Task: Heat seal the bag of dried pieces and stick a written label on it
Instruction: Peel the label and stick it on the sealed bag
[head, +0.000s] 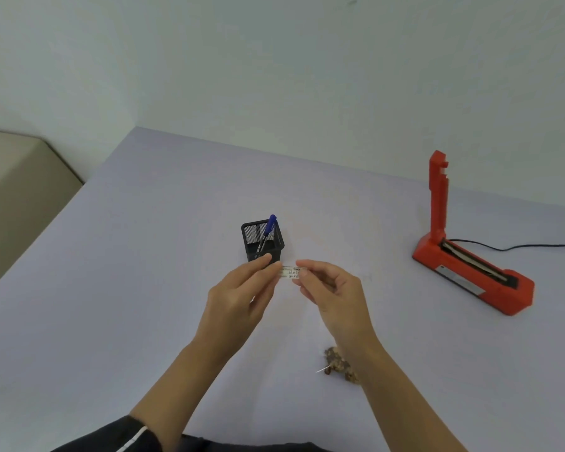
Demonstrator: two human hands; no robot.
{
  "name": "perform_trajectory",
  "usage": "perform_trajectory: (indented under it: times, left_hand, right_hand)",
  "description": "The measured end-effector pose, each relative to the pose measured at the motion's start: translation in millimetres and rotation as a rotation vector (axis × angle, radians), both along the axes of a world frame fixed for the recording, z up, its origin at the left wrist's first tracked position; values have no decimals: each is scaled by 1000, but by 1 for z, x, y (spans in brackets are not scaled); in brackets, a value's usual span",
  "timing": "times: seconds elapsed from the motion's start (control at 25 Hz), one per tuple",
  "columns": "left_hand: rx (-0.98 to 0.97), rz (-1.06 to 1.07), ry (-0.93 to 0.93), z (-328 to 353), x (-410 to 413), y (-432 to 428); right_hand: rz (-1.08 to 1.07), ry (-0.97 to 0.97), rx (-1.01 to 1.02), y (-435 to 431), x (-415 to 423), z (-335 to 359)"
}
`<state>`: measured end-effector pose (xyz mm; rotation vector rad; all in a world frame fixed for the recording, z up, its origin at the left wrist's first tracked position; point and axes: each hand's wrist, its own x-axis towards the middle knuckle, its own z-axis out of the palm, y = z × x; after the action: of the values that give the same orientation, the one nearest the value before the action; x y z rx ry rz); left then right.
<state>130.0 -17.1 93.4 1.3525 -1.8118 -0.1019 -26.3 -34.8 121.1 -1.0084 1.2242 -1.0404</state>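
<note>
One desk (144, 288) carried one red sealer (470, 272), arm raised, at far right. My left hand (238, 298) and right hand (333, 288) hung before one cup (263, 246); one bag (340, 367) lay beneath my right wrist. One pen (268, 227) stood in the cup. My curled fingers (258, 267) pinched one label (289, 272) by its ends.

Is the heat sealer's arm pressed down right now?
No, the arm of the red sealer stands upright, well off the base.

One each: pen (269, 228), holder (251, 247), label (289, 272), sealer (438, 203), bag (338, 365) (partly hidden).
</note>
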Motion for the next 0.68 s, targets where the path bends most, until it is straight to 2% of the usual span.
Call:
perform_trajectory:
  times: [0.16, 0.36, 0.56, 0.68]
  left_hand:
    - [-102, -2, -136, 1, 4, 2]
    - [-113, -14, -150, 3, 3, 4]
    - [-69, -43, -12, 10, -3, 6]
    - [88, -76, 225, 17, -7, 5]
  right_hand:
    - [0, -6, -15, 4, 0, 5]
    - [7, -7, -35, 8, -1, 11]
    - [-4, 1, -54, 12, -5, 15]
    - [-6, -2, -56, 13, -8, 16]
